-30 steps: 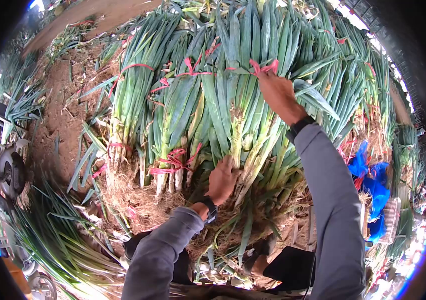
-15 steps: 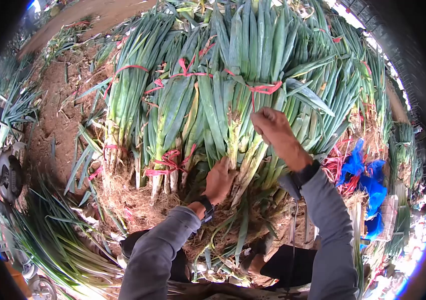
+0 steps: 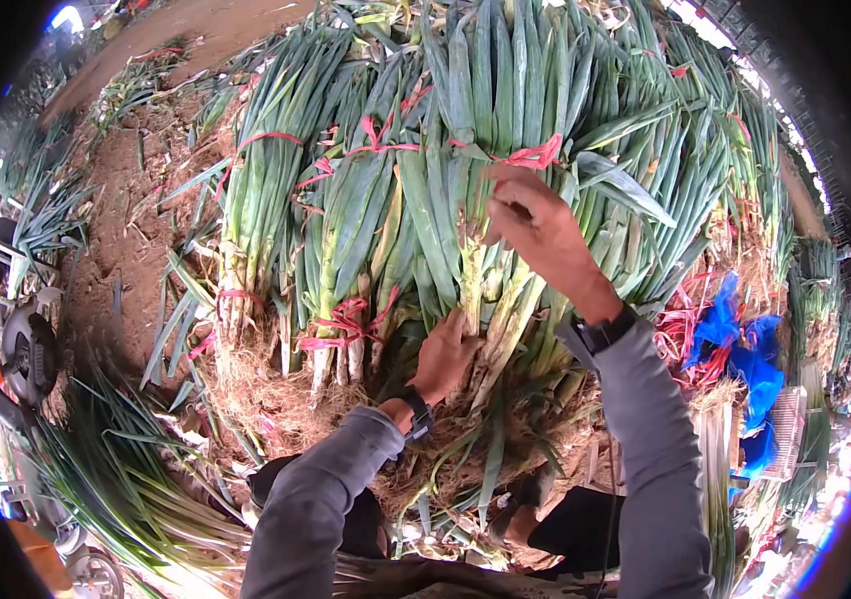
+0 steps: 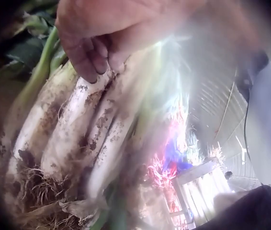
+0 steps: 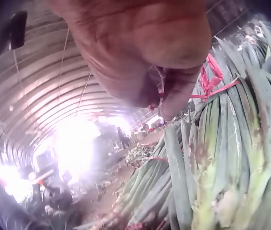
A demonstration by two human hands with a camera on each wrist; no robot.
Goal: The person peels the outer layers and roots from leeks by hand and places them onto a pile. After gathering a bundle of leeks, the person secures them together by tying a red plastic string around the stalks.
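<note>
Long green leeks (image 3: 505,80) with white stalks (image 4: 71,124) lie in tied bundles. My left hand (image 3: 445,357) grips the stalks low on the middle bundle; in the left wrist view, the hand's (image 4: 111,28) curled fingertips rest on muddy white stalks just above the roots (image 4: 42,189). Higher on that bundle is a red string (image 3: 535,153) with a looped knot. Just below it is my right hand (image 3: 545,235), its fingers bent. In the right wrist view, the hand (image 5: 145,52) pinches a bit of red string between thumb and finger, beside the tie (image 5: 212,86).
Other bundles with red ties (image 3: 271,137) lie on the left, their roots (image 3: 271,389) toward me. Loose leeks (image 3: 136,489) spread at the lower left, near a wheel (image 3: 29,354). On the right are blue plastic (image 3: 757,374), red strings (image 3: 680,324) and a pale crate (image 3: 787,434).
My right hand left the knot, dropped below it drawing a strand down, then rose slightly back toward the knot. My left hand stays on the stalks.
</note>
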